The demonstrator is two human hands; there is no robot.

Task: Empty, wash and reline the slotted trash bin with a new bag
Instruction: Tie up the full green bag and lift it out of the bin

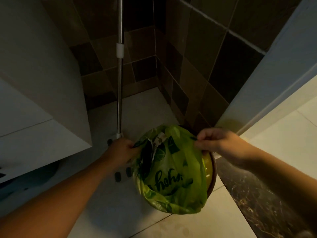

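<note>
A round trash bin stands on the pale floor tiles, and only its brown rim (213, 176) shows at the right. A green printed plastic bag (178, 182) lines it and drapes over the opening. Paper rubbish (158, 143) lies inside near the far edge. My left hand (122, 147) pinches the bag's left edge. My right hand (217, 142) pinches its right edge, just above the rim. The bin's slotted wall is hidden under the bag.
A metal mop pole (120, 79) leans upright in the tiled corner behind the bin, its base (118, 135) beside my left hand. A white cabinet (39, 103) fills the left. A white door frame (274, 79) and dark marble threshold (253, 200) lie to the right.
</note>
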